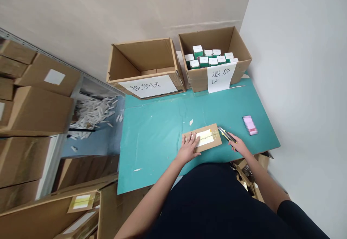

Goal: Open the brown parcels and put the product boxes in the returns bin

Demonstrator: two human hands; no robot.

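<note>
While the left hand [189, 146] lies with its fingers spread across the near end of a flat kraft cardboard parcel [214, 133], the right hand [235, 141] is closed around the handle of a yellow-and-black utility knife [226, 134]. The knife's tip points toward the upper left and sits just beside the parcel's right corner. A white label [204, 138] and strips of yellowish tape lie on top of the parcel, which rests near the lower middle of a teal work board [151, 148]. To the right of the hands, a pixelated pink-and-white rectangle [249, 125] lies on the same board, well apart from the parcel.

At the board's far edge stand two open cardboard boxes. The one on the left, the exchange box [143, 60], bears a white paper sign reading 换货区 and has some flat cardboard at the bottom. The one on the right, the returns box [197, 51], bears a sign reading 退货区 and holds upright white-and-green cartons [208, 56].

Stacked brown cartons [38, 111] fill the left edge of the frame, and a heap of white paper strips [92, 114] lies beside them at the middle left. An open carton [43, 213] sits at the lower left, and torn cardboard scraps [245, 174] are piled below the board's lower right edge.
</note>
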